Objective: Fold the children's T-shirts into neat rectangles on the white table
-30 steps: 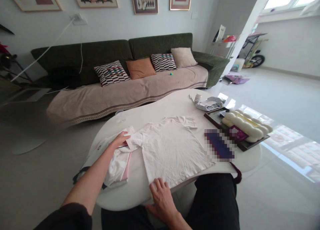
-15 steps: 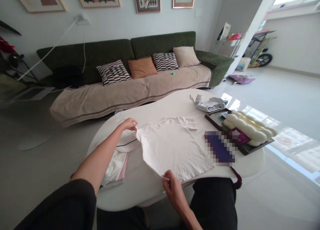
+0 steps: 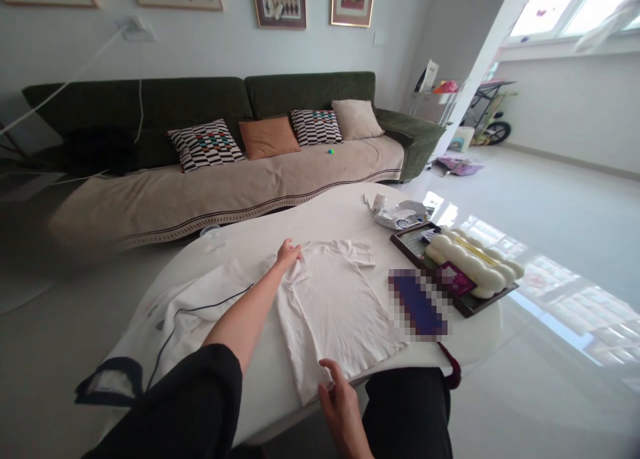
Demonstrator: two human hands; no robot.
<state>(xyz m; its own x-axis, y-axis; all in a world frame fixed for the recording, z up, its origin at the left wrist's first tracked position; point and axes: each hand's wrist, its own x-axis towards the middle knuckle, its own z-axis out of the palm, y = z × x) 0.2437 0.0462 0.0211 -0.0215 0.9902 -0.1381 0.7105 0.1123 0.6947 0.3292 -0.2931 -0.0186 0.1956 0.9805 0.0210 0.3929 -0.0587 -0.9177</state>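
Note:
A white T-shirt (image 3: 345, 306) lies spread on the white table (image 3: 320, 209), a lengthwise crease running down its left side. At the shirt's upper left, by the shoulder, my left hand (image 3: 289, 254) touches the cloth with its fingers apart. My right hand (image 3: 343, 406) is at the bottom hem, thumb and forefinger parted, nothing between them. Left of the shirt lies a second white garment (image 3: 200, 298) with dark piping and a navy band, partly hidden behind my left arm.
To the right sit a blurred-out dark blue item (image 3: 419, 304) and a dark tray (image 3: 467, 306) bearing a puffy cream tissue box (image 3: 475, 259). Farther back are a crumpled silver packet (image 3: 403, 214) and a small white bottle (image 3: 379, 202). A clear cup (image 3: 213, 236) stands far left. Behind is a green sofa (image 3: 310, 89).
My left hand has moved right and let the shirt's edge down. My right hand has let go of the hem and dropped slightly. More of the second garment shows. The view has shifted.

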